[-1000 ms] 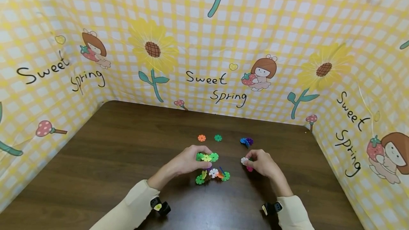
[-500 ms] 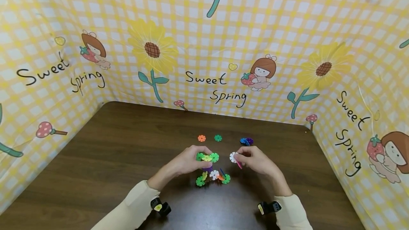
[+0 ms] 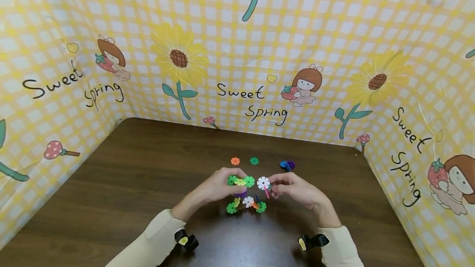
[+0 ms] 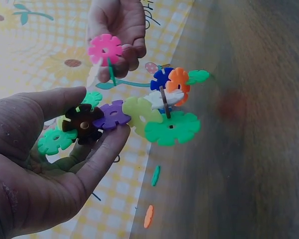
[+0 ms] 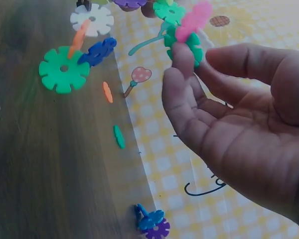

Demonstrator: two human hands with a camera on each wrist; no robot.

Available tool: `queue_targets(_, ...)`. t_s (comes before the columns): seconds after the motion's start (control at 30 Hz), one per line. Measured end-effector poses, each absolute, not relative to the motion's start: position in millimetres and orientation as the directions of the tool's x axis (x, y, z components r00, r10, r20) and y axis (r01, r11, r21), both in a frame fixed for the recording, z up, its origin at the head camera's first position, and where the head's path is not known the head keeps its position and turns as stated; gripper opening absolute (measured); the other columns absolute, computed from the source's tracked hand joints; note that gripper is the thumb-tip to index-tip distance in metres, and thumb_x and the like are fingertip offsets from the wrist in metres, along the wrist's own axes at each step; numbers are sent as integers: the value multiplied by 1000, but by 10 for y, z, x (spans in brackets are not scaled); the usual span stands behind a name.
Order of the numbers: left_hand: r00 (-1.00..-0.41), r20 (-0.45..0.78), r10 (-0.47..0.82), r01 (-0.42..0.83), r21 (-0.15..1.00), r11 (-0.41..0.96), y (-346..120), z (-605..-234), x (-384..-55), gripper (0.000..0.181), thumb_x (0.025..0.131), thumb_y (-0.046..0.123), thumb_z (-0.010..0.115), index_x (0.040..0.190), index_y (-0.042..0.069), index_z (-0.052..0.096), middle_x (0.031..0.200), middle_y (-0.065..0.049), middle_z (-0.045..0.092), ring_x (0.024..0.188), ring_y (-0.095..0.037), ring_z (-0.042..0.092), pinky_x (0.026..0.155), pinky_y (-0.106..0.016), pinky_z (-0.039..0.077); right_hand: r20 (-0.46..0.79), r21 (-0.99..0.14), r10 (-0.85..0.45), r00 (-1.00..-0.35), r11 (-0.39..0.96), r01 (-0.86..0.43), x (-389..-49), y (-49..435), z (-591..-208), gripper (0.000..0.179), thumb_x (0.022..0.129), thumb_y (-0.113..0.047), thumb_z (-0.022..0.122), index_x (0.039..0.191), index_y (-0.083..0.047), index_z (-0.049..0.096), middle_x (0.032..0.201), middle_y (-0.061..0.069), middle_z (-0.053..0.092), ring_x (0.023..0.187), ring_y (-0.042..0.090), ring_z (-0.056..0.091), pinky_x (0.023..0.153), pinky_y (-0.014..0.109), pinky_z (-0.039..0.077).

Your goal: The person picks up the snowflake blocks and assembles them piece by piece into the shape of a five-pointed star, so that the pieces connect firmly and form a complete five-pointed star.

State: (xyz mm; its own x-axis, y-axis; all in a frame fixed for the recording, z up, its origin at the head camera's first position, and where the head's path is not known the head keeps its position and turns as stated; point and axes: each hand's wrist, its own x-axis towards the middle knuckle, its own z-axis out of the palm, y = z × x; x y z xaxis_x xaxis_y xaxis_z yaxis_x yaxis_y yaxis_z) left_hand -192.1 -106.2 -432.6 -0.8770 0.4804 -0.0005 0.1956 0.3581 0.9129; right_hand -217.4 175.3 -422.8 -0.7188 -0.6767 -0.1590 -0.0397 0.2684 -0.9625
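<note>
My left hand (image 3: 219, 185) pinches a joined figure of snowflake discs between thumb and fingers. In the left wrist view its brown disc (image 4: 83, 124) and purple disc (image 4: 113, 114) sit at the fingertips. Beyond them, a yellow-green disc (image 4: 141, 115), a green disc (image 4: 172, 128), white, orange and blue ones branch off to the right. My right hand (image 3: 297, 188) holds a smaller cluster at its fingertips: a white disc (image 3: 263, 183), a pink disc (image 4: 105, 49) and a green disc (image 5: 183, 48). The white disc is close beside the figure's upper green disc (image 3: 249, 181).
Flat on the brown table (image 3: 156, 155) behind the hands lie a loose orange disc (image 3: 235, 161) and a dark green disc (image 3: 254, 161). A blue-and-purple disc cluster (image 3: 287, 165) lies farther right. Checked cloth (image 3: 208, 44) stands round the table's back and sides.
My right hand has moved left with the white-and-pink cluster, bringing it close to the figure. The left hand keeps its hold in nearly the same spot.
</note>
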Motion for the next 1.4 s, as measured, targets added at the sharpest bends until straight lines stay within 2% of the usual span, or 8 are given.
queue_targets(0.27, -877, 55, 477, 250, 900, 357, -1058, -4304, -1916, 22, 93, 16, 73, 114, 10, 71, 108, -6, 67, 86, -17, 59, 72, -32, 54, -115, -987, -677, -727, 160, 7, -2173, 1708, -4248, 30, 99, -13, 63, 115, 12, 61, 87, 6, 66, 75, 15, 59, 78, 29, 54)
queue_targets(0.53, -871, 118, 477, 323, 869, 374, -1063, -4262, -1907, 20, 92, 15, 75, 111, 16, 72, 102, 2, 69, 84, -13, 60, 73, -29, 52, -82, -997, -705, -705, 59, 57, -2182, 1660, -4296, 14, 101, -14, 60, 105, -5, 70, 82, 2, 62, 69, 11, 54, 67, 25, 50)
queue_targets(0.73, -868, 138, 476, 351, 850, 394, -1072, -4262, -1905, 19, 91, 14, 75, 110, 18, 73, 99, 6, 69, 82, -11, 61, 72, -29, 52, -113, -991, -688, -717, 29, 129, -2175, 1615, -4288, 14, 102, -15, 59, 102, -6, 70, 80, -1, 62, 67, 9, 54, 64, 21, 49)
queue_targets(0.9, -865, 152, 477, 364, 846, 390, -1069, -4246, -1895, 19, 91, 14, 75, 109, 18, 73, 99, 6, 70, 82, -12, 60, 72, -29, 52, -126, -973, -694, -709, -52, 224, -2161, 1590, -4288, 18, 104, -12, 54, 100, -9, 71, 80, -1, 66, 67, 7, 58, 64, 20, 51)
queue_targets(1.13, -871, 150, 469, 357, 848, 392, -1066, -4242, -1892, 17, 92, 15, 75, 108, 18, 73, 97, 6, 69, 79, -11, 60, 69, -28, 52, -98, -946, -715, -693, -150, 288, -2144, 1624, -4296, 24, 105, -6, 48, 112, -9, 71, 89, -2, 71, 73, 6, 63, 71, 20, 54)
queue_targets(1.3, -883, 147, 446, 347, 844, 409, -1053, -4250, -1899, 16, 92, 16, 75, 108, 17, 73, 97, 4, 69, 80, -13, 60, 70, -29, 52, -71, -974, -686, -724, -108, 198, -2126, 1609, -4311, 22, 103, -6, 54, 123, -4, 63, 96, 0, 68, 77, 9, 62, 75, 22, 54)
queue_targets(1.4, -896, 152, 418, 341, 838, 426, -1040, -4249, -1902, 16, 92, 18, 75, 108, 15, 73, 102, 2, 70, 86, -15, 59, 76, -32, 52, -45, -991, -666, -745, -62, 116, -2102, 1579, -4317, 29, 103, -9, 56, 129, 3, 56, 99, 0, 65, 81, 12, 62, 77, 24, 54)
